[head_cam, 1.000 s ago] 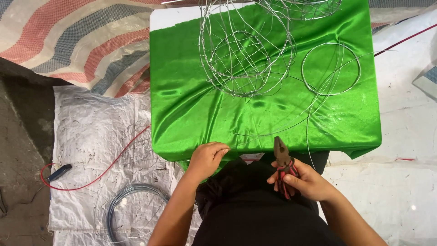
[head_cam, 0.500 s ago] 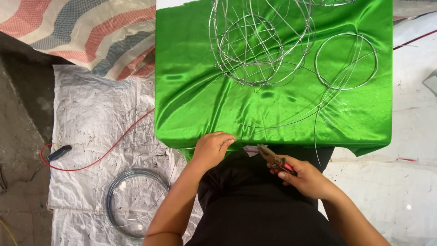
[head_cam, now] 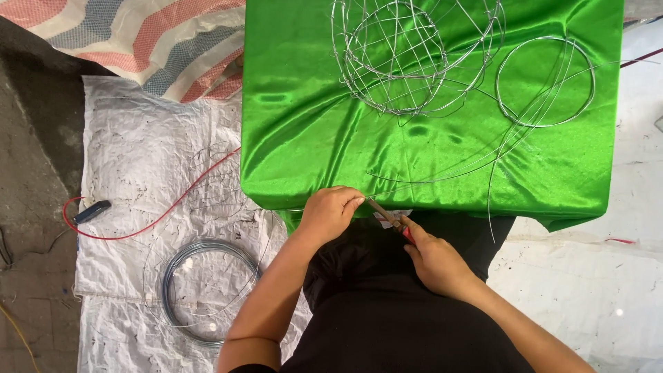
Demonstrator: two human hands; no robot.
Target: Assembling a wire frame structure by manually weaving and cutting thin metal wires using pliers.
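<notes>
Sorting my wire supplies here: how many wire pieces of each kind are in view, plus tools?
Wire mesh basket frame: 1
Wire ring on the green cloth: 1
Coil of wire on the white sheet: 1
Pliers, in the right hand: 1
Total: 4

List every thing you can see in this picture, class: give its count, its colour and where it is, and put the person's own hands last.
Satin cloth: one, bright green, draped over the table.
Wire cage frame: one, silver, top middle of the cloth.
Wire ring: one, silver, flat on the cloth's right part.
Loose wire: a few long strands, silver, from the ring towards the hands.
Pliers: one, red handles, at the cloth's near edge.
Wire coil: one, grey, on the sheet below left.
Plastic sheet: one, white, on the floor.
Cable: one, red, across the sheet.
Striped tarp: one, red, white and blue, top left.
Left hand: pinching wire.
Right hand: holding the pliers.
</notes>
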